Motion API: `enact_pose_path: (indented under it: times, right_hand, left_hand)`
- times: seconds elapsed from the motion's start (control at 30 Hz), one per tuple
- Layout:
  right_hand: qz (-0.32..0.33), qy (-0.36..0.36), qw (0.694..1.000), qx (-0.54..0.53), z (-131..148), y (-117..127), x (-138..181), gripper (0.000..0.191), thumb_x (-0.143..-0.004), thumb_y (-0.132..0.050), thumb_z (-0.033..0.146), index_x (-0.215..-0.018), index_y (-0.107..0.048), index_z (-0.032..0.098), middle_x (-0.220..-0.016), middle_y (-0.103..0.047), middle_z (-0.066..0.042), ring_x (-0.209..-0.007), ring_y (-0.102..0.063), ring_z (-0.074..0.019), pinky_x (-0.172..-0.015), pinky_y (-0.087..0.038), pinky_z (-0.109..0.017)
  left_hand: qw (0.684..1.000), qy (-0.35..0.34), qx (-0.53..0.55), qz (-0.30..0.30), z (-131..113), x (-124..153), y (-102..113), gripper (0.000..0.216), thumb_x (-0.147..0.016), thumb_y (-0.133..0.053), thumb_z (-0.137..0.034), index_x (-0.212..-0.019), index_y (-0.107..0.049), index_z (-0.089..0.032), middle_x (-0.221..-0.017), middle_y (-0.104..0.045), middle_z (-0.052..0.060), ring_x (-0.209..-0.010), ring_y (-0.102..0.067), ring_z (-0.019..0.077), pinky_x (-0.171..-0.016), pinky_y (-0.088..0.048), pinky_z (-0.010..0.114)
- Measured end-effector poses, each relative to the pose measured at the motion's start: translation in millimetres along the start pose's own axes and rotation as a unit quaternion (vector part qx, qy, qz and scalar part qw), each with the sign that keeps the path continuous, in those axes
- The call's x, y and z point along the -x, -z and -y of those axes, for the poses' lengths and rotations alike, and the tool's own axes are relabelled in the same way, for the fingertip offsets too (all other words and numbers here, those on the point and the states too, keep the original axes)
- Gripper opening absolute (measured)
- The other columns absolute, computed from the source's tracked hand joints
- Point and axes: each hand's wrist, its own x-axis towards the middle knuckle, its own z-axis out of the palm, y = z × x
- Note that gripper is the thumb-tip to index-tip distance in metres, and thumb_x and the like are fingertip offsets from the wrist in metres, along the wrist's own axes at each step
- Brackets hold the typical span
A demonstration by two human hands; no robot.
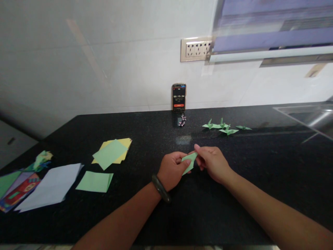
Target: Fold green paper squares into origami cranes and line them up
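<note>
A small folded piece of green paper (pixel 189 161) is pinched between both hands just above the black countertop (pixel 234 194). My left hand (pixel 172 170), with a dark bangle at the wrist, grips its lower left side. My right hand (pixel 212 162) pinches its upper right edge with thumb and fingers. Several finished green paper cranes (pixel 224 127) sit on the counter beyond my right hand.
A green sheet on yellow sheets (pixel 112 153) and a loose green sheet (pixel 95 182) lie to the left. White paper (pixel 52 187) and a colourful paper pack (pixel 18 190) lie at the far left. A phone showing a timer (pixel 179 97) leans on the wall. A sink (pixel 309 116) is far right.
</note>
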Motion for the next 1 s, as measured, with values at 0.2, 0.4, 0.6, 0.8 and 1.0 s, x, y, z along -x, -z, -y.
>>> enact_pose_path:
  times: [0.2,0.4,0.6,0.8,1.0]
  right_hand:
    - [0.015,-0.024,0.999,-0.021,3.4,1.0,-3.1,0.05,-0.075,-0.043,0.06,-0.057,-0.055,0.015,-0.043,-0.043,0.004,-0.034,-0.033,-0.0066,-0.034,-0.03,-0.021]
    - [0.062,-0.005,0.996,0.067,3.6,-3.7,1.4,0.03,-0.066,-0.064,0.044,-0.062,-0.053,0.016,-0.049,-0.046,0.006,-0.039,-0.036,-0.0054,-0.038,-0.027,-0.018]
    - [0.009,0.035,0.995,0.092,2.8,-1.5,1.5,0.034,-0.072,-0.058,0.042,-0.051,-0.048,0.016,-0.043,-0.044,0.005,-0.04,-0.035,-0.0062,-0.04,-0.026,-0.02]
    - [0.032,0.019,0.996,0.075,5.1,-2.9,2.9,0.037,-0.074,-0.053,0.048,-0.054,-0.05,0.017,-0.046,-0.05,0.003,-0.039,-0.04,-0.0072,-0.038,-0.03,-0.02]
    - [0.047,0.061,0.994,0.081,2.6,-3.5,0.7,0.019,-0.071,-0.059,0.032,-0.061,-0.053,0.018,-0.056,-0.056,0.003,-0.045,-0.044,-0.0078,-0.042,-0.033,-0.02]
  left_hand:
    - [1.0,0.015,0.012,-0.019,0.2,-1.3,-0.2,0.016,-0.065,-0.065,-0.025,-0.074,-0.061,-0.012,-0.059,-0.063,0.0,-0.052,-0.059,0.0118,-0.054,-0.052,0.026]
    - [1.0,-0.007,-0.008,-0.018,2.9,-3.0,1.6,0.026,-0.067,-0.065,-0.029,-0.087,-0.057,-0.014,-0.06,-0.064,0.0,-0.053,-0.062,0.0133,-0.055,-0.051,0.026]
    - [0.999,-0.032,-0.031,0.007,6.5,-2.6,2.9,0.027,-0.07,-0.06,-0.022,-0.095,-0.052,-0.015,-0.061,-0.063,0.0,-0.059,-0.064,0.015,-0.057,-0.05,0.026]
    - [0.999,-0.042,-0.033,-0.012,1.5,-0.6,1.8,0.032,-0.07,-0.06,-0.023,-0.098,-0.047,-0.016,-0.056,-0.061,-0.003,-0.055,-0.062,0.0144,-0.052,-0.046,0.022]
    - [0.999,-0.028,0.004,-0.025,0.5,-2.8,1.8,0.025,-0.071,-0.059,-0.025,-0.092,-0.049,-0.016,-0.059,-0.064,0.0,-0.052,-0.059,0.0121,-0.049,-0.042,0.021]
